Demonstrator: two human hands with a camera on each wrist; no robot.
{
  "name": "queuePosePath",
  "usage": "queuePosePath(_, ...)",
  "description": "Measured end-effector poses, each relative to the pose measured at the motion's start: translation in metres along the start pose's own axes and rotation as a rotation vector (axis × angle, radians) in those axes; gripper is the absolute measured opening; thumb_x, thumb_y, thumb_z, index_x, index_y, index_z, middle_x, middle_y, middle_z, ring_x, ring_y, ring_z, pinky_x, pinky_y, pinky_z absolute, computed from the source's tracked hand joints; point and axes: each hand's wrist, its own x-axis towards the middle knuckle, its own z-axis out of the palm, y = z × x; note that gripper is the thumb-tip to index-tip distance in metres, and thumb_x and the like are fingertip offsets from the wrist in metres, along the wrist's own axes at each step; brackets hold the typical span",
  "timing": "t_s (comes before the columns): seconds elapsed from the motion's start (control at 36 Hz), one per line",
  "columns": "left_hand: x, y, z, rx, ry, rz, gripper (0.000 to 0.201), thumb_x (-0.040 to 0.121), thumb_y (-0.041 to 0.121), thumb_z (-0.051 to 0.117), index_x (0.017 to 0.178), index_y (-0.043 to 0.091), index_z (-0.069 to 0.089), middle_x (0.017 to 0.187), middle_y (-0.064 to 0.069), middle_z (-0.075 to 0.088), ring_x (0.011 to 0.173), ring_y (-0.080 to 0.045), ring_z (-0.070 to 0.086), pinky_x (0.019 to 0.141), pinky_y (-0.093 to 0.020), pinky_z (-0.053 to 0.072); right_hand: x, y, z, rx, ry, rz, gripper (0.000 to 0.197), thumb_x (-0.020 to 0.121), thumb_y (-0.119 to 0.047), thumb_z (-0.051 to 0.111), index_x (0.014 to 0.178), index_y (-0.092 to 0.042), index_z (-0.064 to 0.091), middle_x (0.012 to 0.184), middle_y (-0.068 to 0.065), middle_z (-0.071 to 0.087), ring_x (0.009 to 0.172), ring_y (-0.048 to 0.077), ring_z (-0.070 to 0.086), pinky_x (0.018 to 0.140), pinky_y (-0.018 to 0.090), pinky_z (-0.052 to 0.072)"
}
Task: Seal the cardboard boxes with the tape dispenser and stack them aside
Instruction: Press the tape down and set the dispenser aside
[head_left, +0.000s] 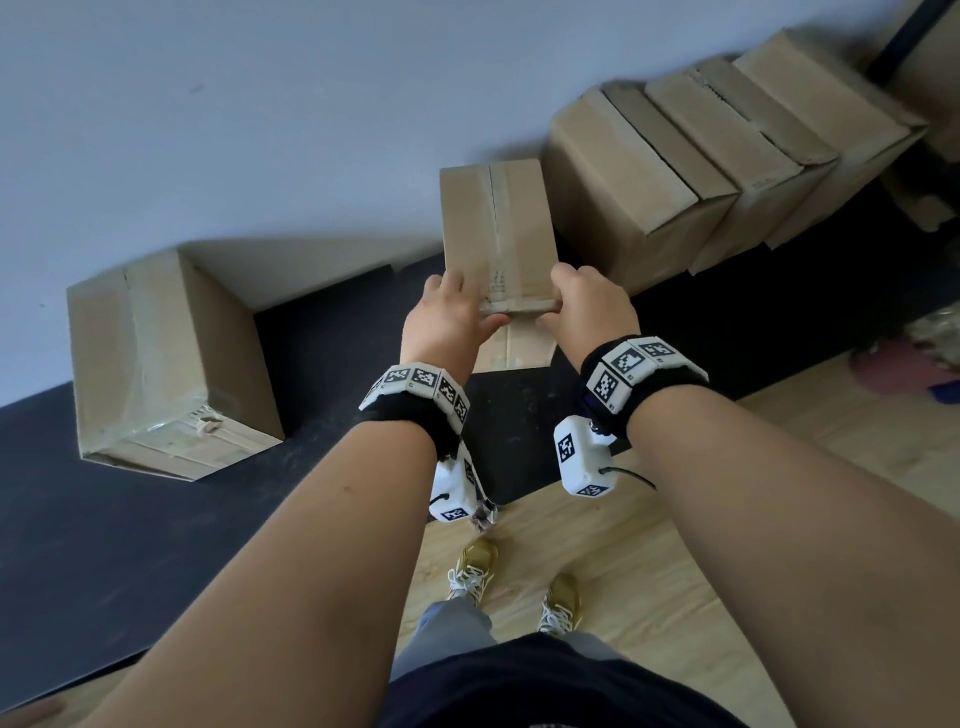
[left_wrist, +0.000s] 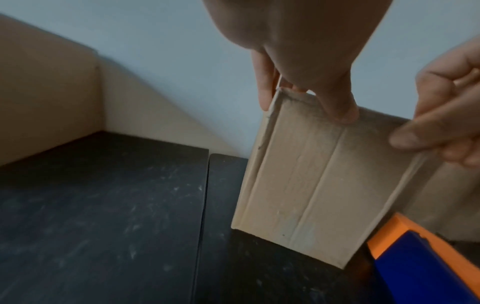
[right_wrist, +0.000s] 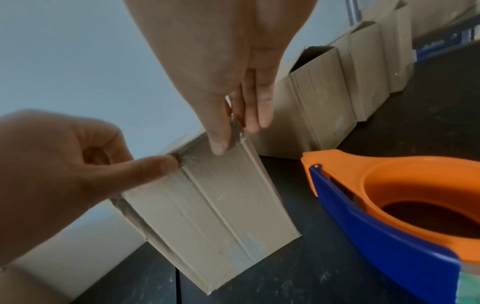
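A small cardboard box (head_left: 498, 234) with a taped centre seam is held over the black table (head_left: 156, 493) near the wall. My left hand (head_left: 457, 317) pinches its near-left top corner, thumb on the front face (left_wrist: 311, 185) and fingers behind. My right hand (head_left: 587, 306) pinches the near-right corner in the same way; its thumb lies on the box (right_wrist: 207, 205). Whether the box's lower end touches the table I cannot tell. The orange and blue tape dispenser (right_wrist: 389, 205) lies on the table just right of the box, hidden in the head view.
A larger taped box (head_left: 166, 364) stands on the table at the left against the wall. A row of several cardboard boxes (head_left: 701, 156) leans along the wall at the right. The table's near edge meets wooden floor (head_left: 675, 571), where my feet stand.
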Motion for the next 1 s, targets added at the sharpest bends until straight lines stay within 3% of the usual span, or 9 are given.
queuePosePath(0.14, -0.01, -0.006, 0.001, -0.281, 0.069, -0.134, 0.044, 0.078, 0.039, 0.075, 0.098, 0.006, 0.055, 0.105, -0.007, 0.046, 0.081, -0.023, 0.049, 0.063, -0.033, 0.043, -0.003, 0.004, 0.002, 0.035, -0.002, 0.017, 0.019, 0.083, 0.003, 0.053, 0.084, -0.013, 0.044, 0.084, 0.009, 0.05, 0.072, 0.03, 0.053, 0.064, 0.043, 0.051)
queuePosePath(0.25, -0.017, -0.009, -0.002, -0.279, 0.046, -0.149, 0.025, 0.083, 0.023, 0.069, 0.103, 0.012, 0.058, 0.109, -0.003, 0.047, 0.075, -0.026, 0.055, 0.065, -0.037, 0.051, -0.002, 0.005, 0.001, 0.035, 0.009, 0.006, 0.019, 0.083, 0.003, 0.055, 0.082, -0.014, 0.046, 0.083, 0.01, 0.052, 0.073, 0.031, 0.054, 0.064, 0.041, 0.051)
queuePosePath(0.39, -0.017, -0.011, -0.009, -0.272, 0.019, -0.176, 0.014, 0.086, 0.016, 0.064, 0.099, 0.015, 0.062, 0.099, -0.001, 0.046, 0.075, -0.025, 0.053, 0.066, -0.036, 0.051, 0.002, 0.004, -0.001, 0.015, -0.002, -0.006, 0.016, 0.083, 0.0, 0.059, 0.081, -0.012, 0.049, 0.081, 0.011, 0.056, 0.073, 0.032, 0.055, 0.066, 0.044, 0.052)
queuePosePath(0.56, -0.008, -0.017, -0.009, -0.35, -0.001, -0.209, 0.011, 0.082, 0.008, 0.066, 0.091, 0.014, 0.066, 0.097, 0.0, 0.048, 0.079, -0.019, 0.053, 0.069, -0.023, 0.038, 0.002, 0.005, -0.002, 0.048, 0.024, 0.003, 0.013, 0.081, 0.001, 0.059, 0.078, -0.01, 0.054, 0.075, 0.01, 0.06, 0.071, 0.031, 0.057, 0.063, 0.041, 0.053)
queuePosePath(0.78, -0.009, -0.005, -0.003, -0.221, 0.021, -0.24, 0.011, 0.084, 0.002, 0.053, 0.09, 0.009, 0.059, 0.094, -0.005, 0.044, 0.074, -0.03, 0.052, 0.066, -0.039, 0.051, 0.003, 0.005, 0.0, 0.117, 0.042, 0.047, 0.016, 0.08, 0.0, 0.06, 0.074, -0.013, 0.052, 0.075, 0.008, 0.06, 0.07, 0.029, 0.055, 0.062, 0.036, 0.05)
queuePosePath(0.92, -0.012, -0.006, -0.001, -0.39, 0.095, -0.321, 0.015, 0.083, 0.003, 0.056, 0.091, 0.012, 0.066, 0.098, 0.001, 0.049, 0.079, -0.022, 0.054, 0.065, -0.025, 0.041, 0.001, 0.006, 0.006, 0.203, 0.043, 0.072, 0.023, 0.075, 0.003, 0.059, 0.07, -0.016, 0.046, 0.079, 0.011, 0.058, 0.071, 0.031, 0.055, 0.061, 0.038, 0.049)
queuePosePath(1.0, -0.015, -0.005, -0.006, -0.521, 0.061, -0.377, 0.018, 0.079, 0.009, 0.055, 0.092, 0.018, 0.064, 0.103, 0.003, 0.052, 0.083, -0.015, 0.055, 0.07, -0.02, 0.038, -0.002, 0.002, 0.006, 0.304, 0.039, 0.147, 0.022, 0.075, 0.003, 0.054, 0.072, -0.017, 0.046, 0.085, 0.008, 0.059, 0.076, 0.028, 0.056, 0.065, 0.039, 0.049)
